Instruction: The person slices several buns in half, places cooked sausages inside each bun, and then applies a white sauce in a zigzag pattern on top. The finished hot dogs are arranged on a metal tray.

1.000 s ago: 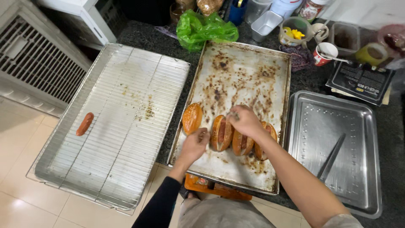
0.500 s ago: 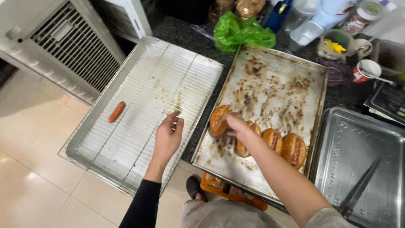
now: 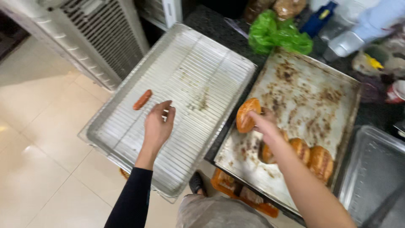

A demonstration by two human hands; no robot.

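Wire rack (image 3: 198, 80) at left with one sausage (image 3: 142, 99) near its far-left edge; stained baking tray (image 3: 320, 97) at right carrying three buns (image 3: 301, 150) in a row, dark counter (image 3: 206, 21) beneath both. Right hand (image 3: 263, 124) clamped on a fourth bun (image 3: 247, 115), lifted just above tray's near-left corner; likely light, soft, crushable, so best pinched gently at the sides. Left hand (image 3: 158, 126) spread, empty, over rack, just right of sausage, not touching.

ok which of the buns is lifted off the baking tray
The leftmost bun, held up by the right hand. The other buns lie flat in a row on the stained baking tray.
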